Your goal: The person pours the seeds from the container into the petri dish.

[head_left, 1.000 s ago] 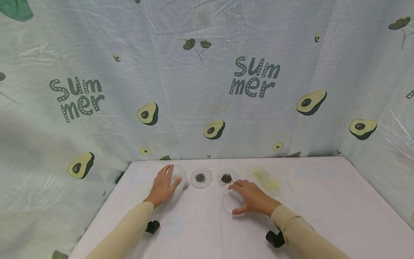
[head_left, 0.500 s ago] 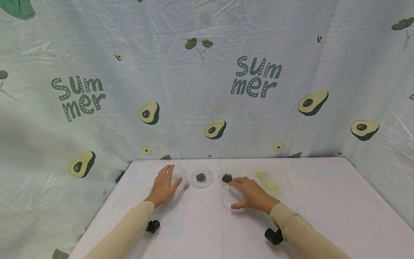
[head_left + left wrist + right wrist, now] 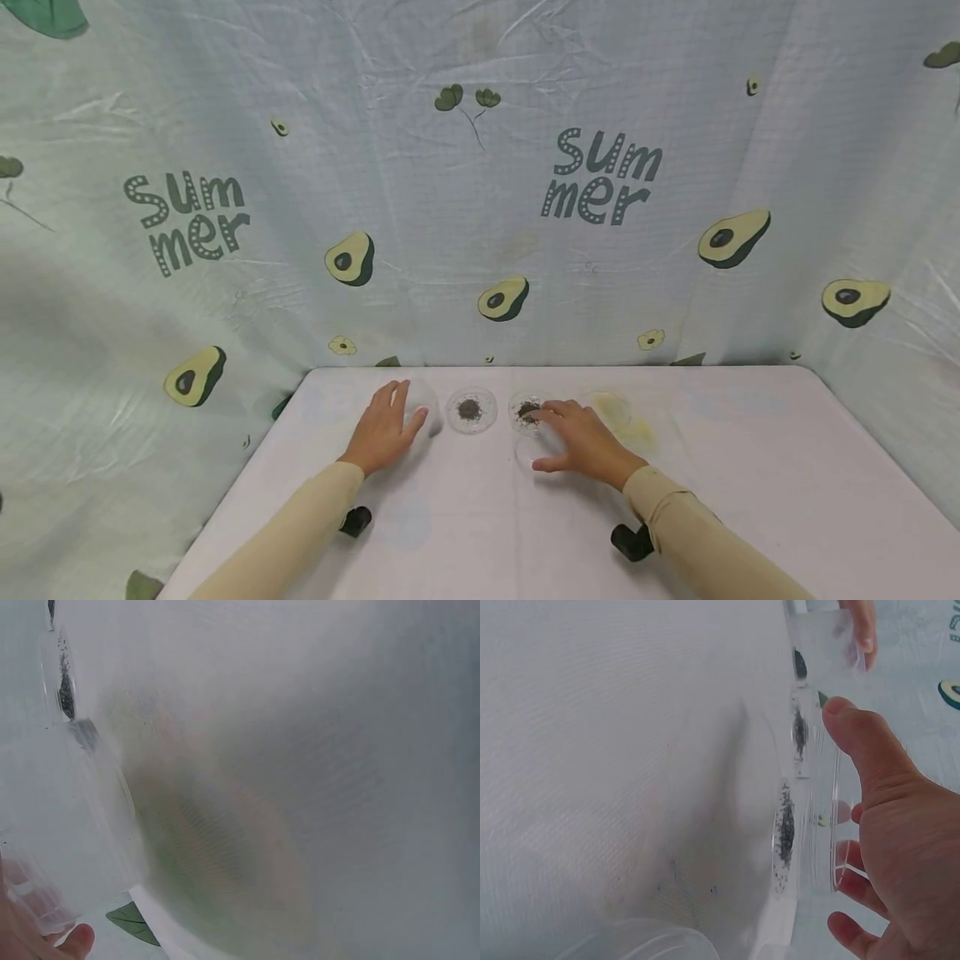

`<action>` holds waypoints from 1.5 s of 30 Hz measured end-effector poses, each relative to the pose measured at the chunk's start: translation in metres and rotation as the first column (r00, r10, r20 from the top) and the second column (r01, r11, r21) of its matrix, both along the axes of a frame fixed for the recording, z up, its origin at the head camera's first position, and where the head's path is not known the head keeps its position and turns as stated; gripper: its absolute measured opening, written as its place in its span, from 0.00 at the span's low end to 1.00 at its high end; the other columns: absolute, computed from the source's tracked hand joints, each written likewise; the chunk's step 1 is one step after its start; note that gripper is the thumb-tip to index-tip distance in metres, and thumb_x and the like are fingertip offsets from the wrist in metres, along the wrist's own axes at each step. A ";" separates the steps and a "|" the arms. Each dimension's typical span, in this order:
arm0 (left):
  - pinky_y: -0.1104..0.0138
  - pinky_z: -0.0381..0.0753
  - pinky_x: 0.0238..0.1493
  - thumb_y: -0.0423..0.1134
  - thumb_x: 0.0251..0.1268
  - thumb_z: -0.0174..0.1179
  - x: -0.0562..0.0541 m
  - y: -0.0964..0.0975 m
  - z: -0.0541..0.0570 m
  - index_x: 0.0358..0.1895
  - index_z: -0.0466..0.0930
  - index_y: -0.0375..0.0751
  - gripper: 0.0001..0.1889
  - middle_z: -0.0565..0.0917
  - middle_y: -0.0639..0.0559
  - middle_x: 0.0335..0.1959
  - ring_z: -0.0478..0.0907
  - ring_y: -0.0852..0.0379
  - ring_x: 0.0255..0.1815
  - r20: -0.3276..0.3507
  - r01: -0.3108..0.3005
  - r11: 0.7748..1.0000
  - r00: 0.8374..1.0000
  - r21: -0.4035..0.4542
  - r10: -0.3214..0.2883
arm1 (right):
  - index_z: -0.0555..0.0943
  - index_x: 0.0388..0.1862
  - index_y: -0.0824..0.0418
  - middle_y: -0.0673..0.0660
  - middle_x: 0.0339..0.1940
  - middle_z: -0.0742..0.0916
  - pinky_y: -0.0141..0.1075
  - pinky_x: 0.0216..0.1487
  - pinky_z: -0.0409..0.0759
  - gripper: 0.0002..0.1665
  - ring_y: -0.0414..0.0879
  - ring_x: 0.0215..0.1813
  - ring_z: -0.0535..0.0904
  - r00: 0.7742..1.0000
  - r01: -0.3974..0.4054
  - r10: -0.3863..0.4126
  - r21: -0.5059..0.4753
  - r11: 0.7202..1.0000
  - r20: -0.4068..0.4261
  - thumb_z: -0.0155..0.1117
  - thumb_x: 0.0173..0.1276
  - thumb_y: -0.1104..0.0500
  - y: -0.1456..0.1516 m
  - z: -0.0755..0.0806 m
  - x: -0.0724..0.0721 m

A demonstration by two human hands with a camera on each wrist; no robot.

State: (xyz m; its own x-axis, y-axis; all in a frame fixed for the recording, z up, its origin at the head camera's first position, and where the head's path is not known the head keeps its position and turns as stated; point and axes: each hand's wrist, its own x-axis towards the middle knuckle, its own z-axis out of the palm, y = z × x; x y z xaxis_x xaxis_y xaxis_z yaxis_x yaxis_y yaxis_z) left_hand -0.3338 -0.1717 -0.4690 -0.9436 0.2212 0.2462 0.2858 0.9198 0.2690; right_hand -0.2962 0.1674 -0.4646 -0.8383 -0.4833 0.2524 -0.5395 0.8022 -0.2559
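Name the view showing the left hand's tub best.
Left wrist: the tub is largest there. Head shows it faint, partly hidden by the left hand; right wrist shows it small, near the top edge.

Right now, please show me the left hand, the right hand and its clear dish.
Left hand (image 3: 382, 432), head view, back of hand.
Right hand (image 3: 588, 442), head view, back of hand.
Clear dish (image 3: 826, 832), right wrist view, side wall.

Wrinkled avocado-print cloth (image 3: 420, 192) hangs on three sides here, "summer" lettered across, round this pale pinkish tabletop (image 3: 765, 467)!
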 end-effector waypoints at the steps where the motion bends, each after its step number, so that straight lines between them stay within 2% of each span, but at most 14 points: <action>1: 0.44 0.63 0.70 0.57 0.73 0.46 0.000 0.000 0.000 0.72 0.57 0.32 0.37 0.63 0.32 0.70 0.60 0.38 0.72 -0.007 0.004 1.000 1.000 -0.006 -0.004 | 0.76 0.62 0.55 0.60 0.62 0.79 0.54 0.60 0.73 0.43 0.57 0.63 0.74 1.000 0.006 -0.006 -0.004 1.000 0.005 0.75 0.50 0.38 -0.001 0.000 0.000; 9: 0.46 0.67 0.68 0.58 0.73 0.45 -0.001 -0.001 -0.001 0.71 0.59 0.31 0.37 0.65 0.33 0.68 0.63 0.39 0.70 -0.053 0.007 0.999 0.999 -0.052 -0.009 | 0.76 0.62 0.57 0.60 0.62 0.79 0.55 0.60 0.73 0.43 0.57 0.64 0.73 0.998 0.056 -0.056 -0.013 0.998 -0.016 0.75 0.50 0.38 -0.004 0.000 -0.004; 17: 0.46 0.69 0.66 0.57 0.73 0.46 0.001 0.000 0.000 0.71 0.60 0.30 0.36 0.66 0.32 0.67 0.64 0.38 0.69 -0.075 0.011 0.998 0.997 -0.063 -0.015 | 0.76 0.62 0.58 0.60 0.63 0.78 0.55 0.64 0.71 0.43 0.57 0.65 0.72 0.993 0.114 -0.114 -0.016 0.993 0.015 0.74 0.51 0.37 -0.010 0.000 -0.010; 33: 0.46 0.67 0.67 0.59 0.73 0.44 -0.001 -0.001 -0.003 0.72 0.59 0.32 0.36 0.65 0.32 0.69 0.62 0.38 0.71 -0.056 0.008 0.999 0.998 -0.046 -0.011 | 0.76 0.62 0.59 0.60 0.62 0.78 0.56 0.62 0.72 0.44 0.57 0.65 0.72 0.987 0.161 -0.160 -0.037 0.986 0.033 0.73 0.52 0.37 -0.020 -0.002 -0.025; 45: 0.46 0.68 0.67 0.59 0.73 0.44 -0.001 0.000 -0.002 0.71 0.61 0.33 0.36 0.65 0.32 0.68 0.63 0.38 0.70 -0.062 0.007 0.998 0.998 -0.068 -0.011 | 0.75 0.63 0.58 0.60 0.64 0.78 0.56 0.63 0.71 0.43 0.58 0.66 0.71 0.979 0.198 -0.197 -0.024 0.980 0.052 0.73 0.53 0.38 -0.023 -0.007 -0.033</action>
